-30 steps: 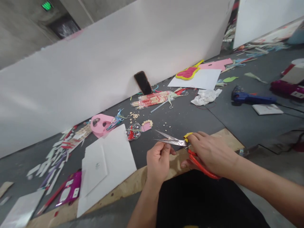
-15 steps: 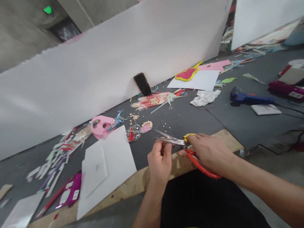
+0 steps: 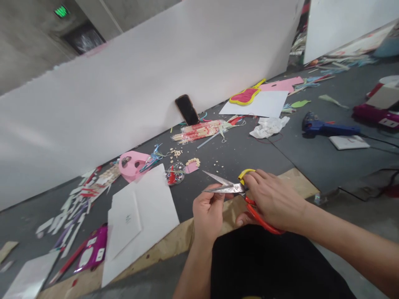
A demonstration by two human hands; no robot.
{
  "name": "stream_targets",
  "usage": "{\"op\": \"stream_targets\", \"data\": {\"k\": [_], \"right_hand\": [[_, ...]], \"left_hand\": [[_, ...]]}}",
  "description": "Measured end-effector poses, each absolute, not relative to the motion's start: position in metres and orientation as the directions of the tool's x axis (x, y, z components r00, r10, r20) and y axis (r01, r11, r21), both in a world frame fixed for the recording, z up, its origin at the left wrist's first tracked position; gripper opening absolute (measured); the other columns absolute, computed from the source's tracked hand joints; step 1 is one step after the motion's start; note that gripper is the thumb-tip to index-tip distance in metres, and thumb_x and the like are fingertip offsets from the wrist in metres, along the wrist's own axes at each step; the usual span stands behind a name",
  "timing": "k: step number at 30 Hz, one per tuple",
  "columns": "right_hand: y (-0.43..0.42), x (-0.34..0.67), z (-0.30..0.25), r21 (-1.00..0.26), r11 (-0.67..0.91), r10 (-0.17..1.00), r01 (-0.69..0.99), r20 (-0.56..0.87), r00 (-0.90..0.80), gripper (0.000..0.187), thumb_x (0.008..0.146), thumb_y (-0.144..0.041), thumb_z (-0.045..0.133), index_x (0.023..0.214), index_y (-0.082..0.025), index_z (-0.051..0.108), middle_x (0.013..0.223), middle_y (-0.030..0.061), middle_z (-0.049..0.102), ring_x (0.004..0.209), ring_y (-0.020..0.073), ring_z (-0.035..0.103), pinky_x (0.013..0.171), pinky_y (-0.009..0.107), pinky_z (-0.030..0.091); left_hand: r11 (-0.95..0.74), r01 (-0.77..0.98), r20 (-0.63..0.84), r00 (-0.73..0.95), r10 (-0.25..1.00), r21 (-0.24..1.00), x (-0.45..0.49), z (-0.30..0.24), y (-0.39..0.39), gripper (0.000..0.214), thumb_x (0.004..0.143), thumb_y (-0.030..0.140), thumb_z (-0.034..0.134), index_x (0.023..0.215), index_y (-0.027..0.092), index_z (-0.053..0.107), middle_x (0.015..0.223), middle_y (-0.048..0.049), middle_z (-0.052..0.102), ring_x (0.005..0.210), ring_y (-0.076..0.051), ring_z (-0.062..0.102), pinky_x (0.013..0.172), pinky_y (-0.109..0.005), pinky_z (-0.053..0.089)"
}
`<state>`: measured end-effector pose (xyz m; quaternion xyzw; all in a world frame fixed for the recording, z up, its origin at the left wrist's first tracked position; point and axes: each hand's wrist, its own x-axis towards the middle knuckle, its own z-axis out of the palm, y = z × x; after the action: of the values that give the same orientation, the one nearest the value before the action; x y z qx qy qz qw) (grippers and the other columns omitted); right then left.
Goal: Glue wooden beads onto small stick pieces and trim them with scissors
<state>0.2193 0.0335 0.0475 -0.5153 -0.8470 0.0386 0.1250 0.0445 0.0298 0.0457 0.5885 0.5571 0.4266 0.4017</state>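
Note:
My right hand point(image 3: 271, 197) grips a pair of scissors point(image 3: 229, 188) with one yellow and one red handle, the blades spread and pointing left. My left hand point(image 3: 208, 211) is closed in a pinch right under the lower blade; what its fingertips hold is too small or hidden to make out. Just beyond the blades, a few small pale bits point(image 3: 217, 164) lie on the dark table. Up and to the left are a pink piece point(image 3: 192, 167) edged with pale beads and a clear dish point(image 3: 175, 173) of mixed beads.
White sheets point(image 3: 137, 220) lie left of my hands. Behind them lean a phone point(image 3: 187, 110) and bundled sticks point(image 3: 199, 132) in plastic. A blue glue gun point(image 3: 330, 128), crumpled tissue point(image 3: 269, 127) and pink-and-yellow shape point(image 3: 245, 96) are to the right. A white partition point(image 3: 149, 83) bounds the table's back.
The scissors' blades have spread wider, with the yellow handle raised away from the red one. My right thumb has shifted lower. My left hand stays nearly in place under the blades.

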Motion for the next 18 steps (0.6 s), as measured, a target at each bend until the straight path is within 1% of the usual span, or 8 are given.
{"op": "stream_targets", "data": {"k": [2,4,6,9,13,16,18], "right_hand": [[0.0335,0.2178,0.0476,-0.2,0.458,0.887,0.866,0.174,-0.429,0.039,0.078,-0.053,0.053,0.087,-0.014,0.053,0.087,0.0141,0.06,0.078,0.0258,0.055,0.068,0.036,0.042],[0.034,0.2159,0.0489,-0.186,0.443,0.893,0.877,0.177,-0.413,0.039,0.081,-0.054,0.051,0.084,-0.015,0.053,0.081,0.0124,0.06,0.075,0.0252,0.057,0.065,0.034,0.041],[0.035,0.2143,0.0509,-0.156,0.433,0.897,0.888,0.177,-0.406,0.037,0.086,-0.052,0.047,0.082,-0.015,0.053,0.074,0.0103,0.061,0.072,0.0246,0.059,0.061,0.032,0.039],[0.0365,0.2129,0.0532,-0.13,0.425,0.9,0.896,0.168,-0.403,0.037,0.09,-0.05,0.042,0.079,-0.017,0.054,0.069,0.0085,0.062,0.068,0.0236,0.061,0.058,0.031,0.037],[0.0364,0.2121,0.0535,-0.139,0.396,0.918,0.908,0.087,-0.387,0.038,0.092,-0.05,0.038,0.079,-0.018,0.054,0.069,0.0077,0.066,0.065,0.0224,0.063,0.053,0.03,0.034],[0.0362,0.2126,0.0537,-0.156,0.373,0.926,0.914,0.012,-0.376,0.039,0.091,-0.052,0.037,0.08,-0.019,0.054,0.068,0.0068,0.067,0.063,0.0229,0.063,0.05,0.03,0.032],[0.0374,0.2138,0.0547,-0.16,0.362,0.93,0.918,-0.01,-0.368,0.038,0.091,-0.053,0.037,0.081,-0.019,0.053,0.069,0.007,0.067,0.064,0.0239,0.063,0.051,0.03,0.032]], "left_hand": [[-0.068,0.339,0.058,0.038,0.998,0.939,0.0438,0.0476,0.0301,0.028,0.087,0.032,0.052,0.071,0.017,0.069,0.063,-0.001,0.065,0.054,-0.012,0.053,0.051,-0.021,0.038],[-0.085,0.363,0.083,0.022,0.996,0.928,0.0433,0.0479,0.0305,0.026,0.087,0.032,0.052,0.074,0.018,0.07,0.064,-0.0014,0.066,0.06,-0.015,0.058,0.056,-0.022,0.041],[-0.094,0.39,0.104,-0.006,0.995,0.916,0.0432,0.0467,0.0308,0.024,0.086,0.032,0.053,0.078,0.018,0.071,0.066,-0.0017,0.066,0.065,-0.016,0.06,0.059,-0.023,0.043],[-0.068,0.404,0.086,-0.027,0.996,0.912,0.0435,0.0436,0.0306,0.026,0.086,0.033,0.052,0.077,0.018,0.07,0.069,-0.0025,0.067,0.069,-0.018,0.061,0.061,-0.024,0.044],[-0.049,0.397,0.067,-0.032,0.997,0.916,0.0433,0.0425,0.0298,0.028,0.087,0.035,0.05,0.075,0.018,0.068,0.067,-0.0018,0.066,0.068,-0.017,0.061,0.058,-0.023,0.042],[-0.065,0.41,0.085,-0.032,0.996,0.91,0.0425,0.0444,0.031,0.029,0.087,0.035,0.049,0.071,0.018,0.066,0.063,-0.0006,0.064,0.062,-0.015,0.058,0.055,-0.021,0.04],[-0.06,0.404,0.076,-0.023,0.997,0.913,0.0422,0.0444,0.0331,0.029,0.088,0.035,0.049,0.072,0.018,0.065,0.062,-0.0001,0.063,0.058,-0.013,0.056,0.053,-0.02,0.039]]}}
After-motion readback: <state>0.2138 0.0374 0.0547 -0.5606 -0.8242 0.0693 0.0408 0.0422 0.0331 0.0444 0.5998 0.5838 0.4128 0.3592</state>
